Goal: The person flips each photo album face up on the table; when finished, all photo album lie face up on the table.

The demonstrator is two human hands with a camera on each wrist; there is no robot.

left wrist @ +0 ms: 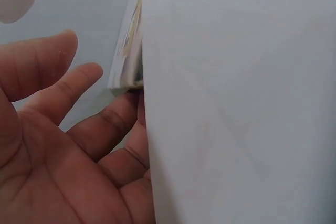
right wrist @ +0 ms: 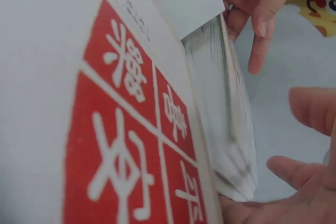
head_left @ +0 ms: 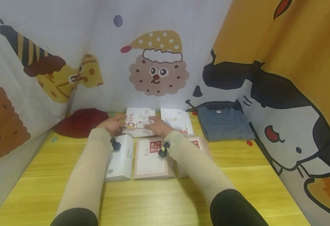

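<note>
At the back middle of the table is a white book-like block (head_left: 139,121) with a printed drawing on its face. Its layered page edges (right wrist: 239,124) show in the right wrist view. My left hand (head_left: 114,125) touches its left side, some fingers reaching to its lower corner in the left wrist view. The right hand (head_left: 160,126) lies against the opposite side, thumb and forefinger spread away from it. In front are a plain white block (head_left: 124,160), below the left wrist, and one with red printed squares (head_left: 151,163), partly under the right wrist.
A similar white block (head_left: 176,121) stands right of the middle one. Another pink-edged block (head_left: 196,142) is partly hidden by the right forearm. A dark red cap (head_left: 81,122) sits back left, a folded grey-blue shirt (head_left: 224,124) back right. A printed curtain (head_left: 103,40) hangs behind the table.
</note>
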